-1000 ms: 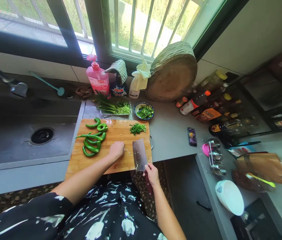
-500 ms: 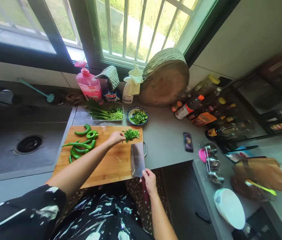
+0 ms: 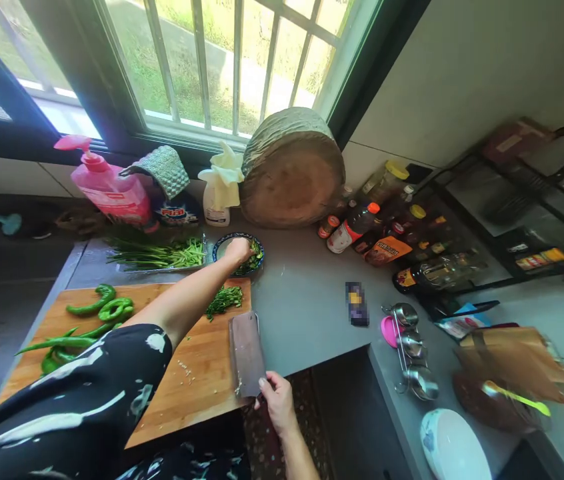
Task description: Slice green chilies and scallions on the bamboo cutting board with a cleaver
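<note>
My left hand (image 3: 239, 251) reaches across the wooden cutting board (image 3: 197, 393) to the small blue-rimmed bowl (image 3: 258, 258) of chopped greens and rests on it; whether it holds anything, I cannot tell. My right hand (image 3: 275, 400) grips the handle of a cleaver (image 3: 245, 355) whose blade lies flat at the board's right edge. A small heap of chopped greens (image 3: 224, 299) sits on the board's far right. Several whole green peppers (image 3: 93, 320) lie on its left part.
A tray of green stalks (image 3: 162, 254), a pink soap bottle (image 3: 107, 189), a spray bottle (image 3: 215, 200) and a round wooden block (image 3: 290, 173) line the window wall. Sauce bottles (image 3: 357, 225), a phone (image 3: 356, 302), measuring cups (image 3: 411, 347) and a white bowl (image 3: 455, 445) stand right.
My left hand moved from the board's middle, past the chopped heap, out to the small bowl. The view swung right. The cleaver stayed at the board's right edge.
</note>
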A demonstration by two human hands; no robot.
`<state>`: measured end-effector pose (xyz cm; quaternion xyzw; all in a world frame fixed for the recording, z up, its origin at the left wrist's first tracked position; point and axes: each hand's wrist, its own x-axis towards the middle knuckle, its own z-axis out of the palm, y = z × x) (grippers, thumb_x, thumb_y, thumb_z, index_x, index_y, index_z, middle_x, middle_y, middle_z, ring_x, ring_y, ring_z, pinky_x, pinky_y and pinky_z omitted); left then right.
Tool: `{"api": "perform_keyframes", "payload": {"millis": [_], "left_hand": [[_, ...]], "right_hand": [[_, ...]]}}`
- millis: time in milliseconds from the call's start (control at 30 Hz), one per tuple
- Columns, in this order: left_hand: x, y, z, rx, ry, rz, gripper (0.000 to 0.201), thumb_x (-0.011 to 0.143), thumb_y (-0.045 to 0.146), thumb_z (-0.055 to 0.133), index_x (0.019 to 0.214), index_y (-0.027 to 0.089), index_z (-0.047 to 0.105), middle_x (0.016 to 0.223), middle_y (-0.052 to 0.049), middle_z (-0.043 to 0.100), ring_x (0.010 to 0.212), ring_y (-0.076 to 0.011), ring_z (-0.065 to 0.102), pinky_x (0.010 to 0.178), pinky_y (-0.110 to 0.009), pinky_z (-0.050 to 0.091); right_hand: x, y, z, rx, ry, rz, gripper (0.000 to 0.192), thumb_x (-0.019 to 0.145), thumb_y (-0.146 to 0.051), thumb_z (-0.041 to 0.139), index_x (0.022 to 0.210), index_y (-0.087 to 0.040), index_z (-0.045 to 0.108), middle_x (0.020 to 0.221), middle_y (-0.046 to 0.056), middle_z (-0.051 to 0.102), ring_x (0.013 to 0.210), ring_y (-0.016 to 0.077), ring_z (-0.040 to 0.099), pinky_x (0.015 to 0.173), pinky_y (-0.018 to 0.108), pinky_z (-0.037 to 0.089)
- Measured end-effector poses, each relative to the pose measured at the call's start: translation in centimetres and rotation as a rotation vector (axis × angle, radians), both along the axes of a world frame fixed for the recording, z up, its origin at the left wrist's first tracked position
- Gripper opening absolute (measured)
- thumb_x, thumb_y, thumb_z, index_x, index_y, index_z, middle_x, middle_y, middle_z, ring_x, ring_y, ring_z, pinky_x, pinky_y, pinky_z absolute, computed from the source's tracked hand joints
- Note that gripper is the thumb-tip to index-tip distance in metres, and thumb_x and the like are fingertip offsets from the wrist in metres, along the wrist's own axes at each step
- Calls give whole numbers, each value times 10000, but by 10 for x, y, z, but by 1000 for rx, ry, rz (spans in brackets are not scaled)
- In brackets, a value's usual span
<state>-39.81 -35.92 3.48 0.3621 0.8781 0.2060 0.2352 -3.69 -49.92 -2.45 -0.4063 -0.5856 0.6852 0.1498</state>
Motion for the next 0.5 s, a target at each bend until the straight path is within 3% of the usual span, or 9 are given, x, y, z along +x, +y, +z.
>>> {"api": "perform_keyframes", "payload": {"millis": [100,200,267,367,433,500], "left_hand": [[-4,-16,8,30,30,46,355,779,394,533,972,132,678,975,-146,670,934,-231,600,794,-276,426],[-17,-65,27,78,42,90,335,787,403,518,951,169,691,884,-88,691,836,-188,607,744,-247,423],[-30,-118,43,53,50,130,321,764,408,534,898,170,703,800,-57,691,762,-170,600,707,-239,420],[-46,-219,61,-57,67,218,335,733,437,536,835,166,703,695,-23,669,697,-163,584,646,-235,409],[-50,-287,60,-172,33,255,339,703,454,543,794,164,692,649,-12,650,670,-165,582,605,-231,405],[-50,-344,47,-247,-6,250,314,685,428,551,812,172,680,709,-13,662,705,-172,592,616,-229,415]], "right_hand": [[0,11,3,18,-10,52,322,788,-490,532,738,-179,602,522,-30,532,415,107,486,441,210,382],[-1,24,10,34,-57,107,306,763,-472,556,772,-169,601,523,-32,538,429,108,480,461,215,395],[-6,29,16,65,-111,147,282,717,-428,606,809,-161,601,532,-35,545,449,111,483,481,217,402],[-21,27,26,135,-150,215,285,682,-369,622,869,-154,609,633,-15,594,492,116,503,500,220,413],[-33,17,32,186,-164,268,270,693,-349,599,876,-152,618,631,-16,590,498,117,504,501,219,412],[-47,3,37,242,-174,296,251,711,-340,570,869,-153,625,613,-20,579,496,118,506,503,218,411]]}}
